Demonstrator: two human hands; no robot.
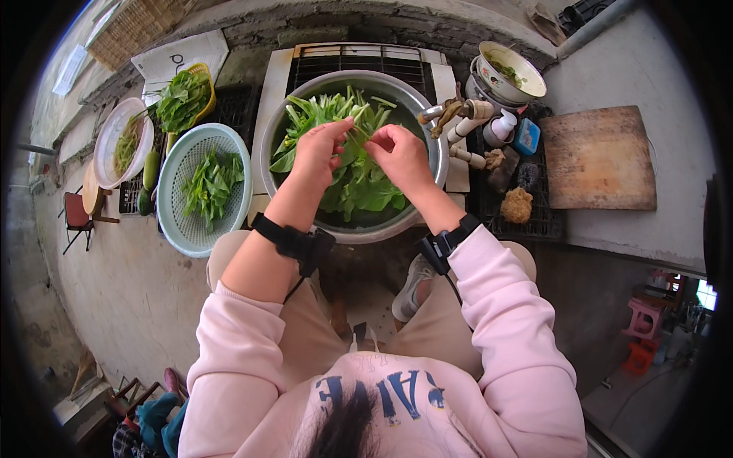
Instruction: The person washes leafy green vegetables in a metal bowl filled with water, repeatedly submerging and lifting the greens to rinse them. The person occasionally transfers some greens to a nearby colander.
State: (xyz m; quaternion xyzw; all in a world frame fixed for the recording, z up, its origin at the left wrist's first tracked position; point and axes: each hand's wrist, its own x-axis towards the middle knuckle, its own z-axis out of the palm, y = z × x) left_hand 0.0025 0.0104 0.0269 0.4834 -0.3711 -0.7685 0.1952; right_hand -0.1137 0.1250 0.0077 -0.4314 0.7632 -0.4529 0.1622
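Note:
Before me is a wide metal basin (pixel 269 129) of water, heaped with leafy green vegetables (pixel 361 192). Above the heap, my left hand (pixel 322 150) has its fingers curled and its thumb pressed on a green stalk. My right hand (pixel 402 153) pinches part of the greens between thumb and fingertips, a short way from the left. The fingers partly hide the piece they hold. To the left of the basin, a pale blue plastic colander (pixel 172 200) contains more leafy greens (pixel 212 189).
A tap (pixel 435 114) juts over the basin's right rim. Farther right are a pump bottle (pixel 501 126), a scrubber (pixel 516 205) and a wooden board (pixel 598 157). An enamel bowl (pixel 535 86) stands behind. At left are a yellow basket (pixel 211 100), a white bowl (pixel 103 143) and cucumbers (pixel 150 172).

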